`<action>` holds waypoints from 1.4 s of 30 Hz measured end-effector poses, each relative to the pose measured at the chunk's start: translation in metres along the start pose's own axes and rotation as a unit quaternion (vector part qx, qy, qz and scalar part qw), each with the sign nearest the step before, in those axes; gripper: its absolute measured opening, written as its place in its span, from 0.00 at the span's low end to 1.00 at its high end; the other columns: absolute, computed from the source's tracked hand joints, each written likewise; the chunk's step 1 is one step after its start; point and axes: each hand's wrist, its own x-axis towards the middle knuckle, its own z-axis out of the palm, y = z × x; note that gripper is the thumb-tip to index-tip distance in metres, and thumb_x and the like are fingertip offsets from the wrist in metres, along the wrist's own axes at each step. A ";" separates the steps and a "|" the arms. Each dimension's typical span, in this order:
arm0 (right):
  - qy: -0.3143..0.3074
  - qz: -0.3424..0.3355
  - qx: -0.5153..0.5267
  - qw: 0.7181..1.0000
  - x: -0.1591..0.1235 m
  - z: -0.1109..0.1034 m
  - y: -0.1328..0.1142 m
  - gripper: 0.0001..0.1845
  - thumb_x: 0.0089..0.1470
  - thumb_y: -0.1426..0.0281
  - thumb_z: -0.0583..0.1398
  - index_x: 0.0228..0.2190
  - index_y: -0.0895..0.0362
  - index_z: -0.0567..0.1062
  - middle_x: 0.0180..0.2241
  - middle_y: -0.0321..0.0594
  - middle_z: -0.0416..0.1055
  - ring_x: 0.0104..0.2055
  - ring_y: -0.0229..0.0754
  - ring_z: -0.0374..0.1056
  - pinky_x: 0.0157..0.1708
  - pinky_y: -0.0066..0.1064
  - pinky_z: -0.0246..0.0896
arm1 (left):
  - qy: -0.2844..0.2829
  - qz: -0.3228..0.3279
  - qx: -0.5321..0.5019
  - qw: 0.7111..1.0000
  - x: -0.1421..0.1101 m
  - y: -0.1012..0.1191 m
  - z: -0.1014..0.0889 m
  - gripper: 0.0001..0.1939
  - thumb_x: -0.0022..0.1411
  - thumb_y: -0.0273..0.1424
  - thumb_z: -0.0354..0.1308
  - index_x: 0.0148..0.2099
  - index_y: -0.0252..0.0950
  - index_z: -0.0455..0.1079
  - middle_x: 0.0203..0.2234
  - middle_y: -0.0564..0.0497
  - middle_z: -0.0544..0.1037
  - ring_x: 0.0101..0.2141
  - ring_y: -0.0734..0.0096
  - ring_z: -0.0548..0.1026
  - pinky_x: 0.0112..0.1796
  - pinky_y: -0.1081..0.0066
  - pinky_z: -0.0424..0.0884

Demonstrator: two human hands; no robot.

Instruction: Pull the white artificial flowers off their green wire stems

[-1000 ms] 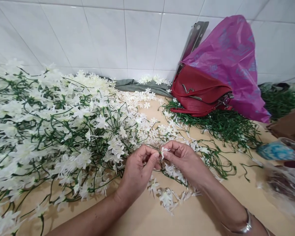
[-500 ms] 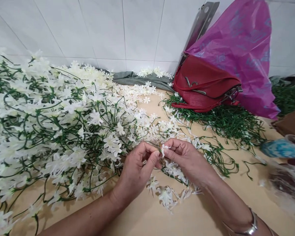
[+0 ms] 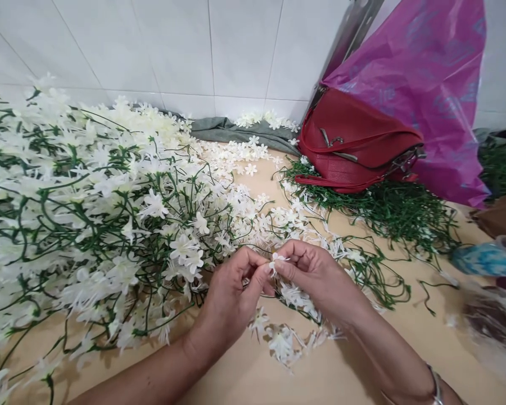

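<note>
Between my two hands is a small white artificial flower (image 3: 275,261), pinched at the fingertips. My left hand (image 3: 238,289) closes thumb and forefinger on it from the left, and my right hand (image 3: 314,275) grips its petals from the right. What lies behind the fingertips is hidden. Just below the hands, loose white petals (image 3: 282,343) lie on the table (image 3: 223,377). A big heap of white artificial flowers on green stems (image 3: 122,225) spreads to the left of my left hand. Green stems with white stamens (image 3: 379,270) lie right of my right hand.
At the back right a red handbag (image 3: 354,140) rests on a pile of green stems (image 3: 413,211), with a purple plastic bag (image 3: 438,95) behind it. A blue-and-white container (image 3: 484,259) and a clear bag (image 3: 495,320) stand at the right edge. White tiles (image 3: 172,45) back the table.
The white flower has shifted slightly left and now sits against the left fingertips, its petals more visible. Both hands stay pinched together. The view has moved slightly.
</note>
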 end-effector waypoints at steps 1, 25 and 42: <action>0.000 -0.002 0.002 1.000 0.000 0.000 0.000 0.20 0.50 0.54 0.73 0.28 0.56 0.75 0.24 0.31 0.69 0.27 0.35 0.60 0.29 0.29 0.54 | 0.000 0.001 0.001 1.000 0.000 0.000 0.000 0.10 0.73 0.34 0.55 0.37 0.37 0.68 0.25 0.54 0.78 0.29 0.71 0.77 0.35 0.71 0.70; 0.005 -0.024 -0.017 1.000 0.000 -0.007 0.009 0.17 0.54 0.55 0.71 0.32 0.55 0.77 0.25 0.34 0.72 0.29 0.38 0.65 0.32 0.31 0.58 | 0.008 0.004 -0.061 0.998 -0.001 0.001 0.002 0.08 0.73 0.34 0.56 0.40 0.37 0.71 0.29 0.52 0.81 0.33 0.70 0.80 0.38 0.70 0.74; 0.125 -0.174 0.043 0.976 0.001 -0.027 -0.010 0.16 0.49 0.57 0.73 0.35 0.53 0.79 0.32 0.36 0.76 0.37 0.40 0.71 0.44 0.33 0.65 | 0.165 0.220 -0.003 0.961 -0.006 0.078 -0.035 0.09 0.72 0.27 0.56 0.52 0.42 0.69 0.37 0.53 0.79 0.30 0.74 0.77 0.28 0.70 0.76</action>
